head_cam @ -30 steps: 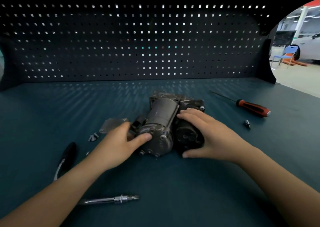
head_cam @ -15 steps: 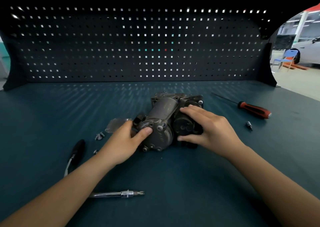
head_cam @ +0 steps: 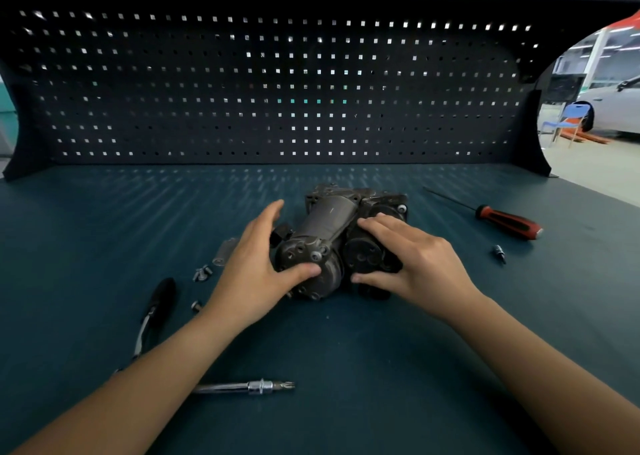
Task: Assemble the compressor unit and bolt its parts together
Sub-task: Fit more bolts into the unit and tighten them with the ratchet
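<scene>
The compressor unit (head_cam: 329,217), a grey cylinder joined to a black round-ended motor part (head_cam: 363,258), lies in the middle of the teal bench. My left hand (head_cam: 254,267) is at its left side, fingers straight and pointing away from me, thumb pressing on the cylinder's near end. My right hand (head_cam: 415,260) lies over the black part, fingers on top and thumb curled under its near face. A small metal bracket (head_cam: 225,248) and loose bolts (head_cam: 202,273) lie just left of the unit, partly hidden by my left hand.
A black-handled ratchet (head_cam: 159,304) lies at the left and a chrome extension bar with a bit (head_cam: 249,387) near the front. To the right are a red-and-black screwdriver (head_cam: 509,221) and a small bit (head_cam: 498,253). A black pegboard (head_cam: 277,90) closes the back.
My left hand's fingers have straightened and reached up along the unit's left side, the thumb staying on its near end. My right hand keeps its hold on the black part.
</scene>
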`<state>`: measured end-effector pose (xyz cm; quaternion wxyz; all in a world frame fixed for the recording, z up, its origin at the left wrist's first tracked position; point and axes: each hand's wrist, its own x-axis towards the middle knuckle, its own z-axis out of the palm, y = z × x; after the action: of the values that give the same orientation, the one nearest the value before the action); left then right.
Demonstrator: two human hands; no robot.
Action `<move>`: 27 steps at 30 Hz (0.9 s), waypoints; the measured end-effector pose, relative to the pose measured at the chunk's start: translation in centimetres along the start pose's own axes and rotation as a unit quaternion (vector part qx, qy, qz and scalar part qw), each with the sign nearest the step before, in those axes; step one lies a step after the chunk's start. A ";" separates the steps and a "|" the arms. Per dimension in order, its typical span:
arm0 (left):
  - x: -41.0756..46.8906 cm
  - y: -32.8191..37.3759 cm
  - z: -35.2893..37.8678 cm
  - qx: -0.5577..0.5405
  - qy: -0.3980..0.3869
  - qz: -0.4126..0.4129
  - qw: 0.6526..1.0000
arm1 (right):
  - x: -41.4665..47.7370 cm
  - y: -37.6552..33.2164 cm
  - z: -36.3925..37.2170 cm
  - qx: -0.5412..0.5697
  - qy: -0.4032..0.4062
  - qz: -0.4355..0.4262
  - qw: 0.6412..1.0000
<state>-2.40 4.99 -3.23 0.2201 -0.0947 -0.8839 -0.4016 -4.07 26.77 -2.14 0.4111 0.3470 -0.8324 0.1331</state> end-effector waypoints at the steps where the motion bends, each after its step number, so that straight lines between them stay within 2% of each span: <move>1: -0.1 0.3 0.0 -0.003 0.013 0.032 0.999 | 0.0 0.0 0.0 -0.001 0.001 -0.002 1.000; 3: -0.1 1.0 -0.4 0.022 0.008 0.107 0.994 | -0.1 0.1 0.1 0.000 0.003 -0.007 1.000; 6: 0.0 1.6 -1.0 0.073 -0.067 0.207 0.973 | -0.1 0.2 0.1 0.001 0.006 -0.014 1.000; 8: 0.0 1.9 -1.3 0.083 -0.108 0.217 0.967 | -0.1 0.4 0.1 0.005 0.008 -0.017 1.000; 11: 0.2 1.7 -1.8 0.054 -0.151 0.185 0.970 | -0.2 0.5 0.2 0.004 0.005 -0.018 1.000; 13: 0.3 1.8 -2.0 0.049 -0.150 0.190 0.969 | -0.2 0.6 0.2 0.003 0.003 -0.019 1.000; 16: 0.5 2.1 -2.1 0.049 -0.113 0.246 0.961 | -0.2 0.6 0.1 0.003 0.000 -0.019 1.000; 20: 0.6 2.2 -1.8 0.114 -0.067 0.318 0.939 | -0.3 0.6 0.1 -0.005 -0.004 -0.021 1.000; 27: 1.0 2.0 -1.6 0.103 -0.071 0.308 0.943 | -0.3 0.5 0.0 -0.006 -0.012 -0.015 1.000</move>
<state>-2.10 5.13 -0.50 0.2782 -0.3679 -0.8614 -0.2128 -4.25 27.27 -2.33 0.4048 0.3589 -0.8328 0.1176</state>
